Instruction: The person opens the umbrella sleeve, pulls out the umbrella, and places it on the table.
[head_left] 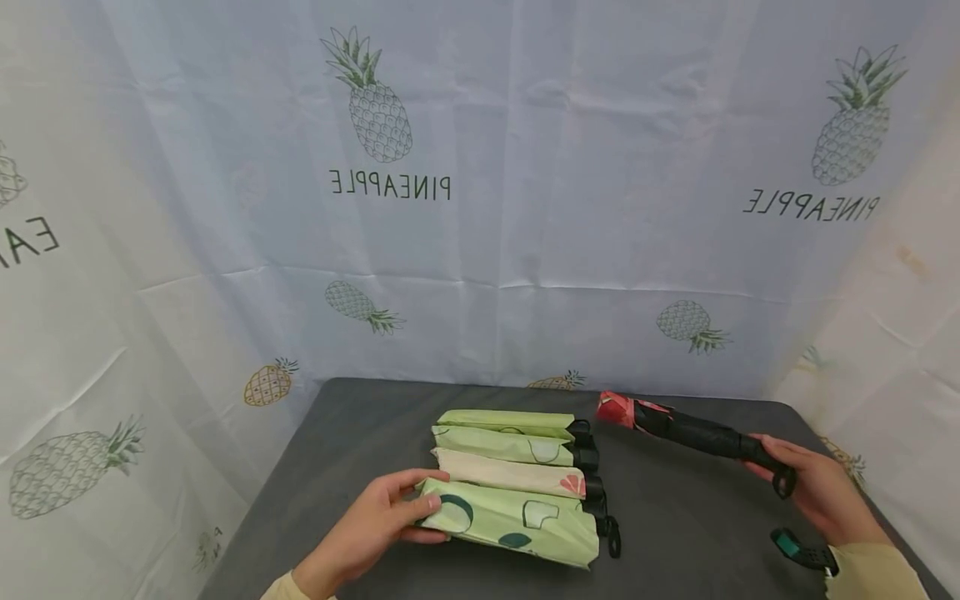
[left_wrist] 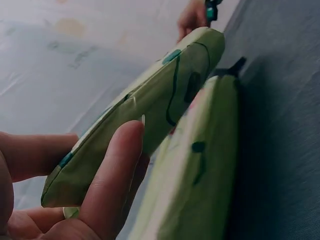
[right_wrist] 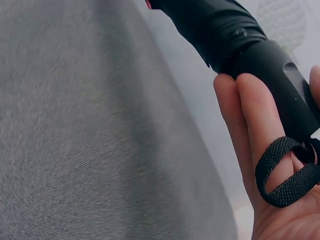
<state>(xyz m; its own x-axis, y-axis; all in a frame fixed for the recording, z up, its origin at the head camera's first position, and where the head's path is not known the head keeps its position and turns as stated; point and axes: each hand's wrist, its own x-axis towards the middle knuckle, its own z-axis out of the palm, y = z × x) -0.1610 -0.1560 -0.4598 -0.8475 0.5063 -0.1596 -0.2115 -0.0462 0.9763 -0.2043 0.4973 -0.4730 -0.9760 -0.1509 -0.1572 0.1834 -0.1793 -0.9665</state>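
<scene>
My left hand [head_left: 378, 521] pinches the left end of a flat light green printed fabric sleeve [head_left: 517, 527]. In the left wrist view, the sleeve [left_wrist: 135, 107] is raised at a slant between thumb and fingers, above a green-covered umbrella [left_wrist: 210, 150]. At the right, my right hand [head_left: 813, 487] grips the black handle [right_wrist: 275, 85] of a folded black umbrella [head_left: 690, 429] with a red end [head_left: 617, 409]. That umbrella is held tilted, its red end pointing left and away. A black wrist strap [right_wrist: 287, 172] loops beside the fingers.
Behind the sleeve, several covered folded umbrellas lie side by side, among them a cream one [head_left: 510, 473] and a green one [head_left: 502, 419], black handles to the right. All lie on a dark grey table [head_left: 360, 417]. A pineapple-print curtain [head_left: 495, 225] hangs behind.
</scene>
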